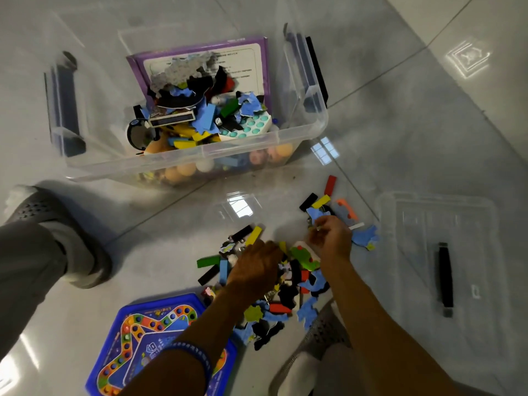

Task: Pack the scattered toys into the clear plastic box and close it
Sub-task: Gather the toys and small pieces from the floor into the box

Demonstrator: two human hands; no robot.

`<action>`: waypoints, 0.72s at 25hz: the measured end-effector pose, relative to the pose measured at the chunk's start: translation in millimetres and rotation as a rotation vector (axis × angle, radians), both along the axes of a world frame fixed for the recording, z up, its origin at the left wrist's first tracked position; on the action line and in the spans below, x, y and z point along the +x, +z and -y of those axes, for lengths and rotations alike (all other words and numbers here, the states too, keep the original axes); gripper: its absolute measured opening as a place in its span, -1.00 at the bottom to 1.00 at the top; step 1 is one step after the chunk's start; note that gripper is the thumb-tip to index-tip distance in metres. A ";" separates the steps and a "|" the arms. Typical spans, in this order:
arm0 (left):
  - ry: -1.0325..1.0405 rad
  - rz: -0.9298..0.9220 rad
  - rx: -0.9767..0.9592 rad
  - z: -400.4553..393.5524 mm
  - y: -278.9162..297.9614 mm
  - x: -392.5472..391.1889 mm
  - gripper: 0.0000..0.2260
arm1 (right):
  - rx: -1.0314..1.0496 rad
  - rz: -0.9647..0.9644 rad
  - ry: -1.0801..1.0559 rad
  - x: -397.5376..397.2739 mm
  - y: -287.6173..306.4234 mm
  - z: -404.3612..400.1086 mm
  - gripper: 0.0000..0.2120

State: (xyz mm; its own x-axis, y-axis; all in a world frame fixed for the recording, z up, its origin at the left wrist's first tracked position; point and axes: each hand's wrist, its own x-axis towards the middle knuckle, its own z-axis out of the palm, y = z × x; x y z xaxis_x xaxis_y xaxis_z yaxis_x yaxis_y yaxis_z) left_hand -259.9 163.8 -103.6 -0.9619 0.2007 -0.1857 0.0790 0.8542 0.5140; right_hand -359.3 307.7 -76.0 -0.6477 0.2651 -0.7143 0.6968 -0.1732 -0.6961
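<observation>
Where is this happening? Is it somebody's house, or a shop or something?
Most likely a home, though I can't be sure. The person crouches on a glossy tiled floor, wearing soft grey slippers. Children's things surround them: a blue board game, scattered puzzle pieces and a clear plastic box already half full of toys.

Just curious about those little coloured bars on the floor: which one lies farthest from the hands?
The red bar, alone nearest the clear box, beyond the black bar and yellow bar.

1 clear box (297,135), 1 lid (445,252), 1 blue game board (148,338), 2 hands: left (254,264), right (333,238).
</observation>
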 end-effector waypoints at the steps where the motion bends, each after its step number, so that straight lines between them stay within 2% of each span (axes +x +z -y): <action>1: -0.038 0.050 -0.015 -10.0 0.1 0.9 -0.71 | -0.187 0.062 -0.160 -4.4 8.5 -5.4 -0.74; 2: -0.033 0.079 -0.049 -17.8 -1.2 1.9 -0.63 | -0.268 0.096 -0.258 -7.1 12.8 -12.1 -0.73; 4: -0.030 0.091 -0.088 -21.4 -6.6 6.7 -0.53 | -0.192 0.120 -0.299 -9.1 12.3 -23.6 -0.72; 6: -0.059 0.081 -0.172 -22.8 -6.3 8.5 -0.56 | 0.128 0.125 -0.124 -6.3 3.2 -29.5 -0.75; 8: -0.060 0.125 -0.134 -23.1 -7.0 5.2 -0.68 | 0.553 0.089 0.183 2.0 -8.5 -30.4 -0.84; 9: 0.012 0.174 -0.039 -23.6 -5.8 3.2 -0.74 | 0.718 0.046 0.316 8.8 -13.3 -28.9 -0.89; 11: 0.341 0.343 0.257 -25.3 1.8 -4.5 -0.85 | 0.870 -0.022 0.479 21.3 -16.7 -25.8 -0.85; 14: 1.019 0.666 0.978 -21.2 13.6 -23.6 -0.80 | 0.977 -0.029 0.568 34.0 -31.2 -25.4 -0.75; 16: 1.115 0.755 1.125 -21.0 17.6 -40.9 -0.78 | 1.067 -0.046 0.610 37.7 -39.9 -24.7 -0.69; 18: 1.118 0.750 1.075 -25.8 18.4 -59.9 -0.74 | 1.128 -0.049 0.647 36.7 -42.4 -23.5 -0.64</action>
